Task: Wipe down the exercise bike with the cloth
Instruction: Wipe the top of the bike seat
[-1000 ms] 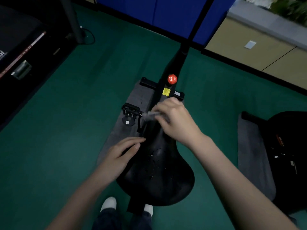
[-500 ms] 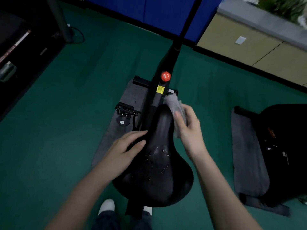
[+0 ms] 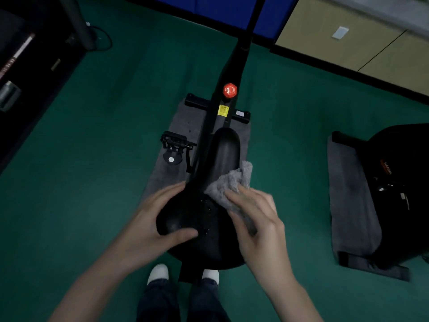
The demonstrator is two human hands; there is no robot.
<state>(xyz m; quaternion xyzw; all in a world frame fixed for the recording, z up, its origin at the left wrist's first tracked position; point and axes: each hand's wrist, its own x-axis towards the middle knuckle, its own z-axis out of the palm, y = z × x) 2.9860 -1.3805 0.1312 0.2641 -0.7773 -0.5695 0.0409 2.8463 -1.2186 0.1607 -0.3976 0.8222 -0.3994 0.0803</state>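
The black exercise bike stands below me, its saddle (image 3: 226,149) in the middle of the view with water drops on its wide rear part. My left hand (image 3: 148,219) grips the saddle's left side, thumb lying on top. My right hand (image 3: 257,219) lies flat on a fluffy grey cloth (image 3: 228,182) and presses it against the saddle's right side, just behind the narrow nose. The bike's frame (image 3: 232,66) runs away from me, carrying a red knob (image 3: 230,90) and a yellow label. A black pedal (image 3: 174,141) sticks out on the left.
The bike rests on a grey mat (image 3: 185,122) over green floor. Another black machine (image 3: 399,182) on its own grey mat (image 3: 348,194) stands at the right. A treadmill (image 3: 27,66) fills the left edge. My white shoes (image 3: 159,273) show under the saddle.
My right hand has carried the cloth from the saddle's nose back along its right side toward me. My left hand has slid further onto the saddle's left side.
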